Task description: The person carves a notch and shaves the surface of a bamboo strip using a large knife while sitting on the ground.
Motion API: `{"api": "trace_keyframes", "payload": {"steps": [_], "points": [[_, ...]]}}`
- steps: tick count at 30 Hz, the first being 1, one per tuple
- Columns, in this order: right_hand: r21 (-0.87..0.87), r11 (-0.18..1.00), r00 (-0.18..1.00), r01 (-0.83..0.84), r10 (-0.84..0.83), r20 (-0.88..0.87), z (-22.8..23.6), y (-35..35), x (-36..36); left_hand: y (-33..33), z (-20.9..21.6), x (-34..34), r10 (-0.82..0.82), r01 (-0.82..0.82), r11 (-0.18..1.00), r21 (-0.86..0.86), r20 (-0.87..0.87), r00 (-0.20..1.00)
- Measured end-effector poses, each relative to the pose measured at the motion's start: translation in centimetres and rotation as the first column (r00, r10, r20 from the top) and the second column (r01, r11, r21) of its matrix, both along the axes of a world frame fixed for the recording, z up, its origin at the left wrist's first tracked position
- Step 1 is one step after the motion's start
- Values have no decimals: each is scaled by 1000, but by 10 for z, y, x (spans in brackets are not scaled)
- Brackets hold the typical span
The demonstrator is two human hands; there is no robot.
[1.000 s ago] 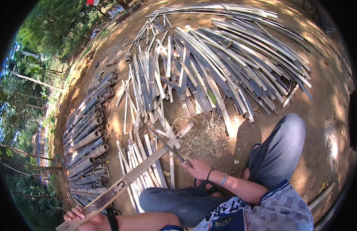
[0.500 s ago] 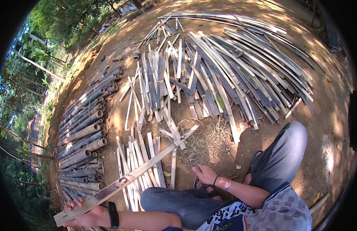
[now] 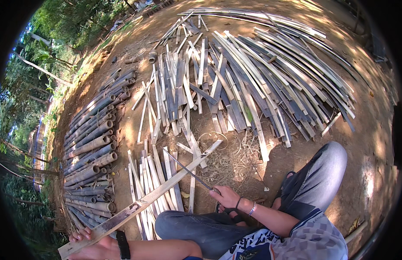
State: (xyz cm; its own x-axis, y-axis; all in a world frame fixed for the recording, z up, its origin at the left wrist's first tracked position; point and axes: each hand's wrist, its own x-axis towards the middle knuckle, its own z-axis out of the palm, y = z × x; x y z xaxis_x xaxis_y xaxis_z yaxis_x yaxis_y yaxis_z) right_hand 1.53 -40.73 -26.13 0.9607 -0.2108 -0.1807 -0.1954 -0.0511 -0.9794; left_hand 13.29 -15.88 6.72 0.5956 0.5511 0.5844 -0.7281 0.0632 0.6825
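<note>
Left hand [image 3: 92,248] low at left, fingers curled round the near end of a long pale bamboo strip [image 3: 155,192], which slants up and away to the right over a bundle of split lengths [image 3: 154,168], its far end near curled shavings [image 3: 229,167] on the bare ground. Right hand [image 3: 227,197], before the seated person's bent legs, has fingers closed about the handle of a long thin knife [image 3: 199,178], blade lying across the strip toward its far end; contact cannot be told. Stacked round poles [image 3: 90,147] at left.
</note>
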Motion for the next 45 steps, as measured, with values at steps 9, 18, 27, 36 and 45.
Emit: {"api": "trace_keyframes", "payload": {"steps": [9,18,27,36,45], "points": [[18,995,990,103,-101,-95,-48,-1,10,-15,4,4,181,-180,983,12,-50,982],[-79,996,993,46,-54,-109,-36,-1,20,-17,-2,13,217,-222,973,-68,-73,974],[-87,996,998,1,-6,-55,-1,-3,16,-10,-1,17,232,-237,970,-53,-86,969],[-58,998,999,-10,8,-40,13,2,13,-24,2,12,249,-253,967,-44,-78,965],[-37,996,997,78,-78,19,-13,2,16,-16,0,13,230,-234,972,-39,-74,970]]}}
